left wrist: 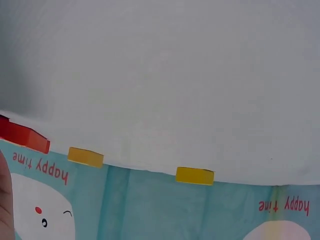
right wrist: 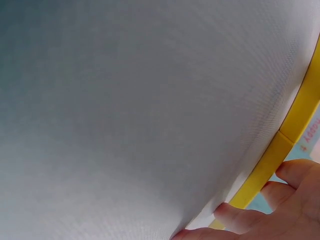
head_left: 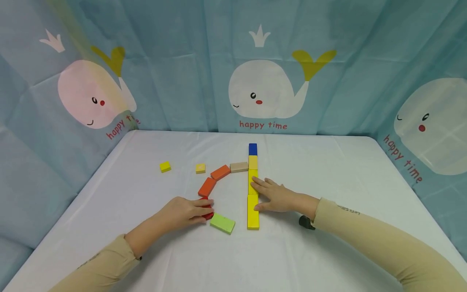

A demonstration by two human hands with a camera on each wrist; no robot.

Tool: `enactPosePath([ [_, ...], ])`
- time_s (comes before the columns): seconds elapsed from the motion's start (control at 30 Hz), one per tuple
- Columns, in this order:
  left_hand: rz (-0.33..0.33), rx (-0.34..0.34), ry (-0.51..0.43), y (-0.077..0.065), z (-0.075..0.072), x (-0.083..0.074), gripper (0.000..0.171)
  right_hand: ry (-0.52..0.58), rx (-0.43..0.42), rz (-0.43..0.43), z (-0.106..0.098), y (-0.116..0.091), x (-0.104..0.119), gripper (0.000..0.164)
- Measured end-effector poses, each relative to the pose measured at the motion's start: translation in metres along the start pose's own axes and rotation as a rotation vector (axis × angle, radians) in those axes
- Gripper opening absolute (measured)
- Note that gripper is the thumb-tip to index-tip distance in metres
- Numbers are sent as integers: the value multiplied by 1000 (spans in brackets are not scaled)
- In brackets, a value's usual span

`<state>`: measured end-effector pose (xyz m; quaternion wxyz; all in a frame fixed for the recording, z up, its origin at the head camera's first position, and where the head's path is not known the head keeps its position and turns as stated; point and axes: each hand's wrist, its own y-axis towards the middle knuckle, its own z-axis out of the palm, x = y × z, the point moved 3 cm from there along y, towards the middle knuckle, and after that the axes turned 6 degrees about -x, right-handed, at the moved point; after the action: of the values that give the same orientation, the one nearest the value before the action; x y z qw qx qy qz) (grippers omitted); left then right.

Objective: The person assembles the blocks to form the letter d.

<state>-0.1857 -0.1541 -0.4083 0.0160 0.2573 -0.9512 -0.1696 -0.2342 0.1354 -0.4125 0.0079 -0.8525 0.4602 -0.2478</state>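
My left hand (head_left: 181, 213) pinches a red block (head_left: 209, 216), which its fingers partly cover. Just below that block lies a light green block (head_left: 222, 223), and above it two orange-red blocks (head_left: 207, 187) continue a curve to a beige block (head_left: 238, 167). My right hand (head_left: 275, 196), fingers spread, rests its fingertips on the upper long yellow block (head_left: 253, 178) and beside the lower long yellow block (head_left: 253, 213). These stand end to end in a straight column, with a pale yellow block (head_left: 253, 162) and a blue block (head_left: 253, 149) at its far end.
Two small loose blocks lie at the far left, a yellow one (head_left: 165, 166) and a pale yellow one (head_left: 200, 168). The white-covered table (head_left: 328, 162) is bordered by a blue curtain (head_left: 175, 81) with whale prints. A black object (head_left: 306, 222) shows under the right wrist.
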Motion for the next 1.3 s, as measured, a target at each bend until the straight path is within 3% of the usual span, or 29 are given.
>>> enactPosePath([
  [0.13,-3,50,1,4,0,-6,41,-4,-2,-6,0,0,0,84],
  [0.23,47,68,-8,7,1,-14,39,-5,-1,-8,0,-1,0,84],
  [0.37,142,13,17,7,4,-23,38,-8,0,-8,0,-1,0,84],
  [0.47,173,-50,38,6,5,-26,38,-10,0,-8,-1,0,0,84],
  [0.6,166,-78,45,5,7,-27,38,-12,0,-7,-1,-1,1,84],
  [0.87,128,-70,48,6,4,-27,38,-22,4,-1,0,0,0,84],
  [1.3,211,-113,104,7,3,-26,33,-11,3,-7,-1,0,1,84],
])
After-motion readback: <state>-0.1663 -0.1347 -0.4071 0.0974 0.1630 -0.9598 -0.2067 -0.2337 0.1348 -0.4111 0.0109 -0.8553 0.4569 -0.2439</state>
